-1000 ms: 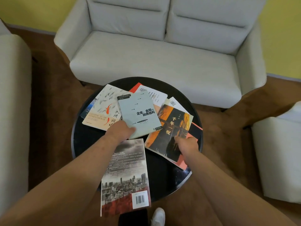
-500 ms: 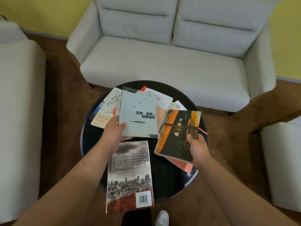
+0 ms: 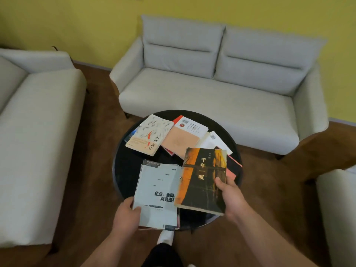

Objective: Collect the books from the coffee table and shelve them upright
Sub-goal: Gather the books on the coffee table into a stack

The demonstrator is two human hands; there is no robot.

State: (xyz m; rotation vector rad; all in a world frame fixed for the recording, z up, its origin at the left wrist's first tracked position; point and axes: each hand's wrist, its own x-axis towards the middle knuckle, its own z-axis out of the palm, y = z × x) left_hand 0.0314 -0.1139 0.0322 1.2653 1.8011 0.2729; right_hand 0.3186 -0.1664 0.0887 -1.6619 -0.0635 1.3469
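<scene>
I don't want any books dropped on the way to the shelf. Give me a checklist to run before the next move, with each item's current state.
1. Left hand grips the pale grey book, thumb on the cover: ok.
2. Right hand grips the orange book, thumb on the cover: ok.
3. Held books squared into one stack: not ok; the orange book only overlaps the grey one's right edge.
4. Coffee table cleared: not ok; the fish-cover book, peach book and white book lie on it.
5. Shelf located: cannot tell; none in view.
</scene>
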